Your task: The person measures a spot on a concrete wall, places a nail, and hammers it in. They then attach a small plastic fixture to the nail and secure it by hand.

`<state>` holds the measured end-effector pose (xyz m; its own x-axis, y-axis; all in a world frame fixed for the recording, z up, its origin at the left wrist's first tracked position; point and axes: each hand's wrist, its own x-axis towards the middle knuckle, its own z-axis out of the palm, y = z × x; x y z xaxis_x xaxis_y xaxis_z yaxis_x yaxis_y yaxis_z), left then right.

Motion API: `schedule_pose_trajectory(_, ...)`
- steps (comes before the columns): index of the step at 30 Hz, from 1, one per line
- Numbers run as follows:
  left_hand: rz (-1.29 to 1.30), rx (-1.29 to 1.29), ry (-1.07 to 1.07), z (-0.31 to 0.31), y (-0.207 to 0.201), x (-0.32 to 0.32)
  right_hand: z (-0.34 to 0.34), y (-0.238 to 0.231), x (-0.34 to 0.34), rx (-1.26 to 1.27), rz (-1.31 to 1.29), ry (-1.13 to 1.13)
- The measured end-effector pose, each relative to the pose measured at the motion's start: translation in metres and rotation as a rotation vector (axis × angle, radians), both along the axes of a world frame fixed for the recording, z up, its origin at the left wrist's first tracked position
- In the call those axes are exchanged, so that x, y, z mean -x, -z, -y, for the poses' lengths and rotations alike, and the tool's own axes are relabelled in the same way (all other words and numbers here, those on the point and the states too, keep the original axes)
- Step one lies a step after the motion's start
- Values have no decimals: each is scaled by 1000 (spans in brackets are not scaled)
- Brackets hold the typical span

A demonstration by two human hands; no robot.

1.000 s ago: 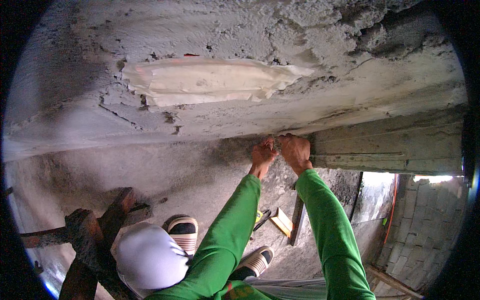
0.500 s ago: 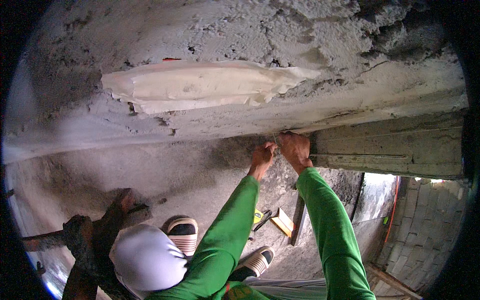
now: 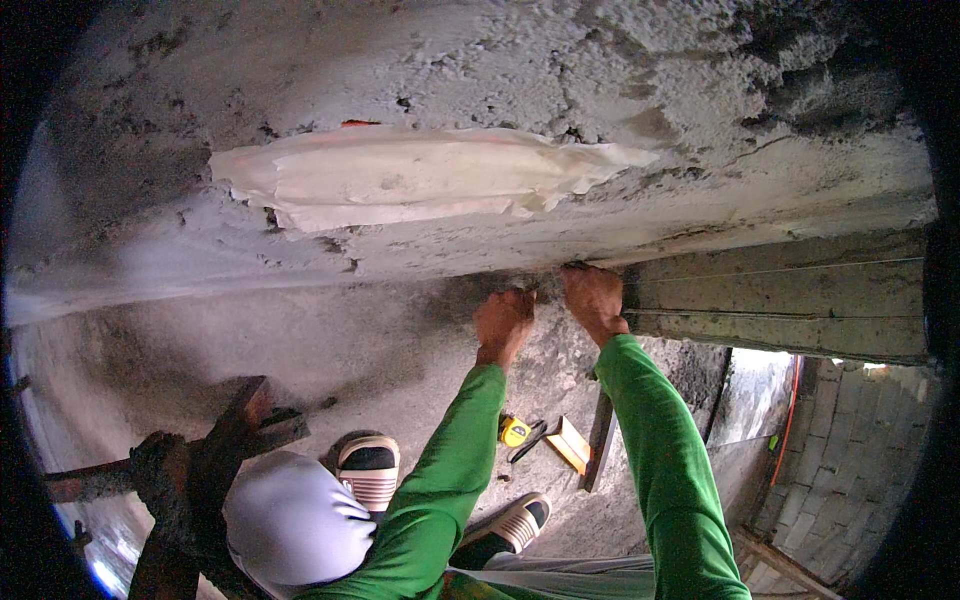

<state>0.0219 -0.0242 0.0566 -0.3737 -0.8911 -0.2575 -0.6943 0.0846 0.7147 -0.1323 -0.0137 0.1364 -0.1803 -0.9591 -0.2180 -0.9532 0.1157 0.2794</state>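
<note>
My right hand is closed, its fingertips up against the lower edge of the rough concrete beam. Whatever lies in those fingers is hidden. A little to the left, my left hand is also closed, with thumb and forefinger pinched together; I cannot make out what is between them. Beside my right hand, a thin string runs along the face of a grey board towards the right. A gap separates the two hands.
On the floor below lie a yellow tape measure and a piece of wood. Two sandalled feet stand there. At lower left are dark timbers and a rounded white cloth shape. Crumpled pale sheeting is set in the concrete.
My left hand has moved left and slightly down, away from my right hand, which stays at the beam's edge. The tape measure shows more fully now.
</note>
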Motion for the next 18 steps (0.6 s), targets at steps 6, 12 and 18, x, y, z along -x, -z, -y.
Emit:
schedule_pose_trajectory(6, -8, 3, -38, -2, 17, -1, 0, 1, 4, 20, -2, -71)
schedule_pose_trajectory(12, -28, -61, -63, 3, 26, 6, -8, -15, 0, 135, -43, -126)
schedule_pose_trajectory(18, 22, -19, -93, 2, 43, -17, -7, -38, -43, 62, 259, -113)
